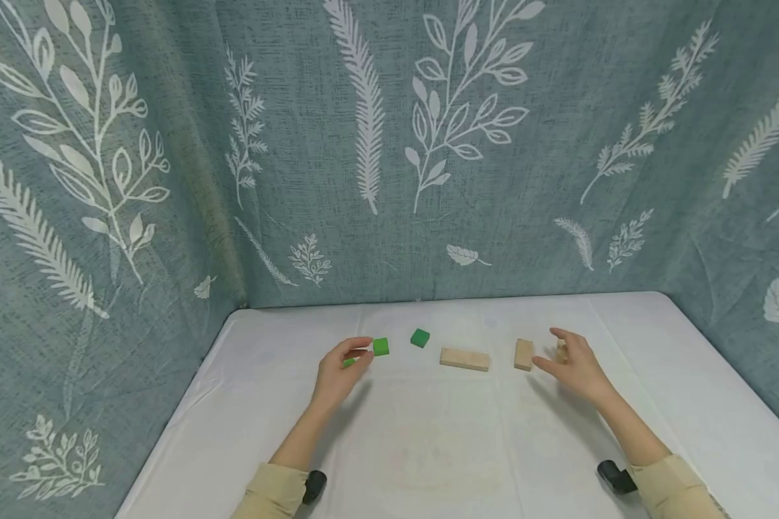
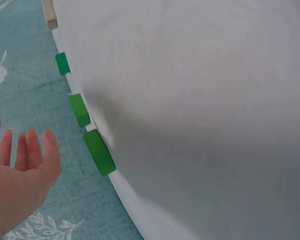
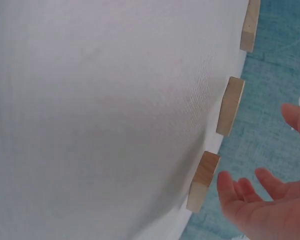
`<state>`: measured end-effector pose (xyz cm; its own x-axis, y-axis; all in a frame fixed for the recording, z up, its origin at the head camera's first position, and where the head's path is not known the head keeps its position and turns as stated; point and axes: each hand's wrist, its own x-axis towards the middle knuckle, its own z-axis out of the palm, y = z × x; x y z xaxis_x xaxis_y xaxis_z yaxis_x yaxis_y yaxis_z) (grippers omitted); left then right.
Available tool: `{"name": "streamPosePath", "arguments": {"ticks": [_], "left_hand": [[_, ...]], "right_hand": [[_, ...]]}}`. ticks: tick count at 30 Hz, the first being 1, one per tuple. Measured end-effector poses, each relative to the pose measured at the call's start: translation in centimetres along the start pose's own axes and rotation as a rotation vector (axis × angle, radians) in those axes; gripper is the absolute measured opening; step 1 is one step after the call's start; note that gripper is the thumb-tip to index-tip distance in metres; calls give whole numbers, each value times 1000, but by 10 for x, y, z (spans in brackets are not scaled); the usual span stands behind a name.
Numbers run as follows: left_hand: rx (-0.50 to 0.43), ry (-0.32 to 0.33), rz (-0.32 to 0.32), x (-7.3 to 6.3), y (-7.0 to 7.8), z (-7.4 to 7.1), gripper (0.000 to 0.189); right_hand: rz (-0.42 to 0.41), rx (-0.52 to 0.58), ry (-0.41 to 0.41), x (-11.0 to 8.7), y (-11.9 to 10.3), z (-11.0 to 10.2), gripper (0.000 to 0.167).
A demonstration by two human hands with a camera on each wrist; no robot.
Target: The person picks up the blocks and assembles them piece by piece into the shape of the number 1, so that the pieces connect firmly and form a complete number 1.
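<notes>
My left hand hovers over the table's left half, fingers loosely bent and holding nothing. A bright green block stands just past its fingertips, and another green block is mostly hidden behind them in the head view. On the right, my right hand is held with thumb and fingers spread, nothing between them. Its thumb overlaps the edge of a short wooden block in the head view. Behind its fingers is a further wooden block, largely covered in the head view.
Between the hands lie a dark green block and a longer wooden block. All the blocks sit toward the back of the white-covered table. A patterned teal curtain encloses the back and sides.
</notes>
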<state>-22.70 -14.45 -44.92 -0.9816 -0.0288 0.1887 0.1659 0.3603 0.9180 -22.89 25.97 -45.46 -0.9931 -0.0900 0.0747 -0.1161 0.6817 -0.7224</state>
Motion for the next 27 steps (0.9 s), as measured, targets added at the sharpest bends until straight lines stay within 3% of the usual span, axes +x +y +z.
{"name": "streamPosePath", "arguments": {"ticks": [9,21,27], "left_hand": [[-31,-86,36,2,4,11,24],[11,-198,94,7,3,32,25],[44,-274,69,11,7,43,28]], "right_hand": [[-19,61,-25,4,2,0,67],[4,73,-83,10,-2,3,68],[42,65,-129,13,-3,4,70]]}}
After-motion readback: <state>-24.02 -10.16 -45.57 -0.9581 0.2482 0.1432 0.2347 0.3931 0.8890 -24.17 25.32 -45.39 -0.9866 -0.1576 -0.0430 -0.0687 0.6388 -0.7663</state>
